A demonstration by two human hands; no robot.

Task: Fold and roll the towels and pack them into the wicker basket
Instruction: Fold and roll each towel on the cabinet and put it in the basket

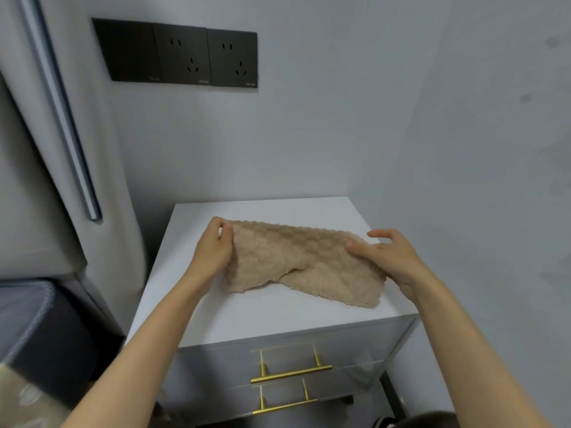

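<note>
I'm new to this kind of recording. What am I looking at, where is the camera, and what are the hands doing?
There is no machine here: a person works with bare hands, and the single picture comes from a camera worn on their head, looking down. The left hand pinches one end of a beige towel and the right hand holds the other end, over a white cabinet with gold drawer handles. Black wall sockets sit behind. No basket shows.

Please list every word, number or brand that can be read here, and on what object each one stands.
No text here can be read.
On the three black wall plates: a small pale mark low on each, too small and blurred to read.
On the beige towel and the white cabinet: no text.
</note>
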